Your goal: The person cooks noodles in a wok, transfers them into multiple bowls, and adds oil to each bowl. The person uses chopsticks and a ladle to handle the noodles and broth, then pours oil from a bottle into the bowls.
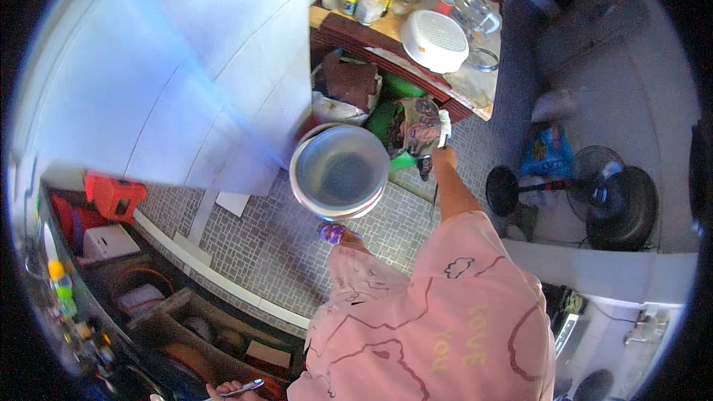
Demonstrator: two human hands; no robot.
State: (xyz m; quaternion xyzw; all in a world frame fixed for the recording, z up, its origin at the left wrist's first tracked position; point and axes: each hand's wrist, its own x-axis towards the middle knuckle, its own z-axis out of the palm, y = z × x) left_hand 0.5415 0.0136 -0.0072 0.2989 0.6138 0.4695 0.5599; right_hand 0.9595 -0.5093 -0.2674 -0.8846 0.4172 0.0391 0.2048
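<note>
My right hand [444, 160] is closed around a slender object with a crumpled white upper end [444, 122]. A thin dark pointed length extends below the fist; what it is I cannot tell. Close to that hand's left lies a dark, printed plastic bag [418, 127] on something green. Further left stands a round white bucket [295, 170], its inside pale grey, in front of my foot in a purple patterned slipper [332, 233]. At the bottom edge, partly cut off, my left hand [237, 391] grips a slim silver pen-like object [249, 386].
A wooden counter [476, 92] holds jars with yellow lids [371, 3], an upturned white basket [435, 39] and a glass jug [473, 16]. Beneath is a white sack [340, 108]. A fan [601, 192] stands right; cluttered shelves [167, 312] line the lower left.
</note>
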